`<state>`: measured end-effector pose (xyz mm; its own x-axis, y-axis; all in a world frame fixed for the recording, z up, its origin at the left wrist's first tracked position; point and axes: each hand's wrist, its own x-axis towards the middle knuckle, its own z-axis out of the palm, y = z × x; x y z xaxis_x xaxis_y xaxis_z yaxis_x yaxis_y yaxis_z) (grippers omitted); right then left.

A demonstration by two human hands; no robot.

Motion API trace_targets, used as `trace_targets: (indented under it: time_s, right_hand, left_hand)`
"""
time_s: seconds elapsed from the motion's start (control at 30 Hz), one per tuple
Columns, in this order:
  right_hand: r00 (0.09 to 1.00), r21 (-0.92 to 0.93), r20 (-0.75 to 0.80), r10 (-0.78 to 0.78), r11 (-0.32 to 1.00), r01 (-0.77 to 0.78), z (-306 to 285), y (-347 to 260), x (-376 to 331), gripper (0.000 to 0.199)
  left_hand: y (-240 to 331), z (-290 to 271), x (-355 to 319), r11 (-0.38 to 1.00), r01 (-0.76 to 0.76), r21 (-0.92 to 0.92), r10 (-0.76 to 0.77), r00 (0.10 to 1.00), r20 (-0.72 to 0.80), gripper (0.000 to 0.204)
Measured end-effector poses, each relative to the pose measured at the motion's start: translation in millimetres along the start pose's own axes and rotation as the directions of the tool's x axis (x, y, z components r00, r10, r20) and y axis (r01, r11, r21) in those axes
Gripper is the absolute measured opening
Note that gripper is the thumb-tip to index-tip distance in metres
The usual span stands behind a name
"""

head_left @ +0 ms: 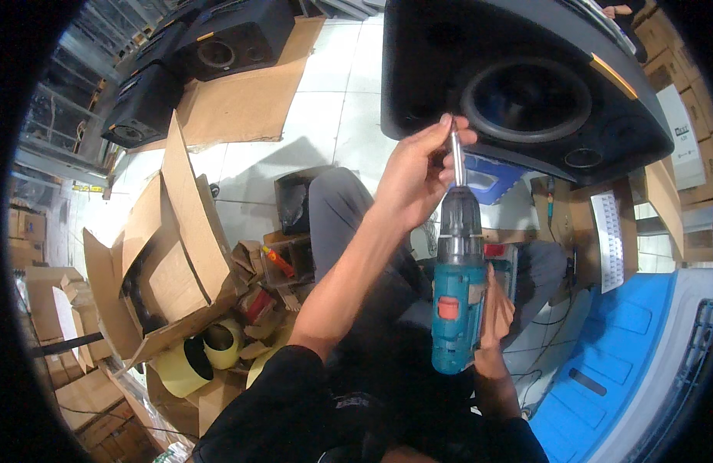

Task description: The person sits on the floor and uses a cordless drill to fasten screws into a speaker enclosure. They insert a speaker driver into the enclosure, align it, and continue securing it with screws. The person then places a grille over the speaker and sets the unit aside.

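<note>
My right hand point(495, 312) grips a teal and black cordless drill point(457, 316), which points away from me. A long silver bit point(458, 166) sticks out of its black chuck point(460, 212). The fingers of my left hand point(418, 174) are closed around the far end of that bit; whether a small screw sits at the tip I cannot make out. Just beyond the fingertips stands a large black speaker cabinet point(418, 85) with a big round woofer point(526, 100) and an orange strip on one edge.
An open cardboard box point(163, 262) stands at the left, with yellow rolls point(221, 345) and an orange tube point(279, 262) near it. More black speakers point(233, 42) rest on flat cardboard at the far left. A blue panel point(611, 347) lies at the right, by cables.
</note>
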<state>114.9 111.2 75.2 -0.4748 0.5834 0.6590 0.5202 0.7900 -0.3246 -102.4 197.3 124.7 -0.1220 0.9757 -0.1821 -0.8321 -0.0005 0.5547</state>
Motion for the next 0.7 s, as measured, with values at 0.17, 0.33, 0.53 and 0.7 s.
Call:
trace_targets:
  time_s: [0.17,0.33,0.53,0.7]
  right_hand:
    - [0.998,-0.044,0.0,-0.069,0.997,0.068,2.0,-2.1,23.6,0.052]
    - [0.993,-0.047,-0.06,-0.106,0.994,0.103,8.8,-0.7,35.3,0.047]
    - [0.996,-0.059,-0.05,-0.069,0.996,0.066,14.1,2.0,36.1,0.058]
    - [0.996,-0.024,-0.069,-0.062,0.998,0.061,16.0,-4.7,37.3,0.049]
  left_hand:
    - [12.6,7.3,14.1,1.0,-0.018,-0.007,0.018,0.998,0.065,0.03]
    - [14.5,4.2,25.6,0.998,-0.01,-0.062,0.015,0.996,0.091,0.029]
    - [17.3,5.8,29.4,0.999,-0.012,-0.053,0.015,0.997,0.072,0.029]
    - [16.0,6.7,23.5,0.963,-0.077,0.258,0.094,0.994,-0.054,0.038]
